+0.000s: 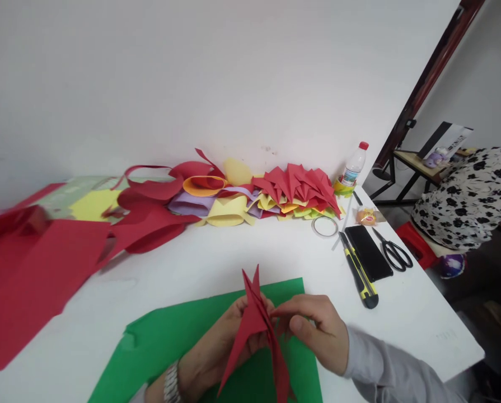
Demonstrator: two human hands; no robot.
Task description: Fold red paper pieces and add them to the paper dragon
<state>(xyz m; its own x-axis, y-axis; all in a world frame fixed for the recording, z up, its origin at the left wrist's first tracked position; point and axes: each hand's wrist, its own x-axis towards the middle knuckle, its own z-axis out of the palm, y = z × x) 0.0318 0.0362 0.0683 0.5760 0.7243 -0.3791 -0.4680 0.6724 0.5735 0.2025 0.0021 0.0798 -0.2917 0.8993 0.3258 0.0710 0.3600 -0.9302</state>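
Both hands hold a folded red paper piece point(255, 330) with pointed tips, low in the middle of the view, above a green paper sheet point(170, 341) on the white table point(216, 263). My left hand point(216, 350), with a watch at the wrist, grips the piece from the left and behind. My right hand point(317, 330), in a grey sleeve, pinches its right edge with bent fingers.
Large red sheets point(32, 274) lie at left. A heap of folded coloured paper point(242, 196) runs along the wall. At right are a tape roll point(324, 226), a yellow-black utility knife point(359, 274), a black phone point(368, 252), scissors point(395, 252) and a bottle point(354, 165). A person in a floral top point(468, 196) sits beyond the table's right edge.
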